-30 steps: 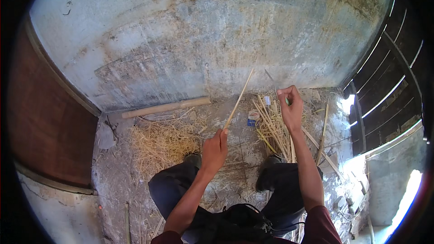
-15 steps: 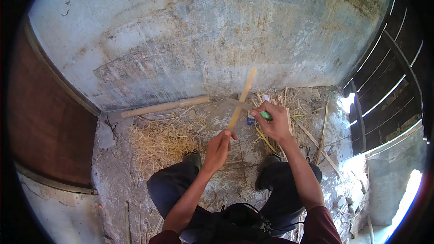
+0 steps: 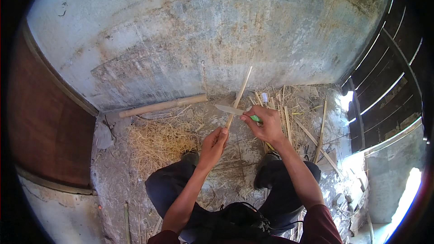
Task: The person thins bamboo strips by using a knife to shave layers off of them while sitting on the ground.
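A narrow pale bamboo strip (image 3: 244, 84) slants up and away from my left hand (image 3: 214, 146), whose fingers are closed on its lower end. My right hand (image 3: 267, 124) grips a knife by its green handle (image 3: 256, 118). The knife's blade (image 3: 229, 109) points left and lies across the strip, a little above my left fingers. From this angle I cannot tell how deep the edge sits against the bamboo.
Thin shavings (image 3: 158, 142) lie heaped on the floor at the left. Along the wall (image 3: 194, 40) rests a bamboo pole (image 3: 162, 105). Several split strips (image 3: 320, 131) are scattered at the right, beside a dark slatted panel (image 3: 384, 77).
The bamboo strip has turned from its broad face to a narrow edge. My right hand and the knife have shifted slightly left and down, and more of the blade's tip shows.
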Demonstrator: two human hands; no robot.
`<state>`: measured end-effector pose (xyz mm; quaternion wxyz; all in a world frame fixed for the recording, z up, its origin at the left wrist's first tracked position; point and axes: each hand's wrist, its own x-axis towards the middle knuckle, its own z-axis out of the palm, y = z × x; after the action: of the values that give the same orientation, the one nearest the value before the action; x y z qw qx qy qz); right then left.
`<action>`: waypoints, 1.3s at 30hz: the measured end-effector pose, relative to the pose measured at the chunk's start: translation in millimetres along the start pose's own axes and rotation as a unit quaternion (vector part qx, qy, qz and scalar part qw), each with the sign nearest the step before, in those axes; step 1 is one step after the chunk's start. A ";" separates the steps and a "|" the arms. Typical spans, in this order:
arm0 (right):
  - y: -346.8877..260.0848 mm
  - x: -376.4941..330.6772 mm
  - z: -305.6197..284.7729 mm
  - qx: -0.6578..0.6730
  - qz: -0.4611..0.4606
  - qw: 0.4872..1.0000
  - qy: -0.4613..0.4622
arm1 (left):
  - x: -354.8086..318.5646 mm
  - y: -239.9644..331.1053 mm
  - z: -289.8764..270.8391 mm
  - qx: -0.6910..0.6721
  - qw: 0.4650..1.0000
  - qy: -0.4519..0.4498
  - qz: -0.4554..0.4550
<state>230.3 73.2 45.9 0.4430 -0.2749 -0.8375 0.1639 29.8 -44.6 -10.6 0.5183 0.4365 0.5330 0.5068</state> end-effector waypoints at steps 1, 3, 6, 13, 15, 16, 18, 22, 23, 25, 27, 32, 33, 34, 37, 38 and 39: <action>-0.5 0.3 1.2 0.007 -0.003 1.000 0.004 | 1.4 -4.3 -0.2 0.005 1.000 0.007 0.023; -1.2 0.7 3.4 0.021 -0.009 1.000 0.012 | 5.4 -14.5 -0.3 0.014 0.997 0.020 0.069; -0.8 0.8 1.9 0.030 0.009 0.999 0.001 | 5.1 -14.1 4.6 0.031 0.993 0.042 0.102; -2.9 2.5 -2.0 0.030 0.033 0.999 -0.011 | 4.9 -15.8 4.4 0.028 0.996 0.055 0.071; -1.2 2.2 -1.5 0.037 0.027 0.999 -0.003 | 5.7 -16.4 4.4 0.020 0.997 0.049 0.059; -0.8 2.2 -1.4 0.035 0.026 0.999 -0.003 | 5.8 -16.9 4.3 0.015 0.997 0.048 0.058; 0.5 2.2 -1.2 0.032 0.025 0.999 -0.001 | 5.9 -18.2 4.0 0.004 0.997 0.045 0.056; 4.6 2.1 -0.3 0.015 0.000 1.000 0.005 | 6.3 -24.6 2.7 0.052 0.993 0.069 0.075; 4.8 2.5 0.4 0.015 -0.004 1.000 0.005 | 5.7 -24.7 1.8 0.057 0.993 0.072 0.079; 4.5 3.4 1.1 0.012 -0.014 1.000 0.009 | 5.1 -23.5 1.8 0.065 0.992 0.079 0.076; 3.8 4.3 0.9 0.009 -0.026 0.999 0.017 | 4.0 -20.9 4.1 0.069 0.992 0.087 0.064; 2.2 4.9 -3.8 -0.042 -0.038 0.998 0.009 | 1.2 -12.3 5.5 0.088 0.989 0.088 0.077; 1.0 5.7 -4.6 -0.056 -0.044 0.997 0.007 | 2.1 -13.8 4.5 0.093 0.989 0.087 0.078; 1.0 5.8 -3.6 -0.052 -0.047 0.997 0.015 | 3.1 -16.0 3.2 0.099 0.988 0.086 0.087; 1.4 6.4 -1.7 -0.048 -0.052 0.997 0.028 | 4.8 -18.7 1.4 0.107 0.985 0.083 0.104; 1.7 6.8 -3.3 -0.053 -0.051 0.997 0.026 | 4.6 -17.2 2.9 0.103 0.986 0.082 0.105; 2.6 7.3 -4.8 -0.057 -0.050 0.997 0.024 | 4.4 -15.8 3.5 0.099 0.986 0.081 0.105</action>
<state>231.8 79.8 52.0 0.4545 -0.2618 -0.8470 0.0868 33.8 -41.6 -26.6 0.3712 0.4970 0.5718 0.5369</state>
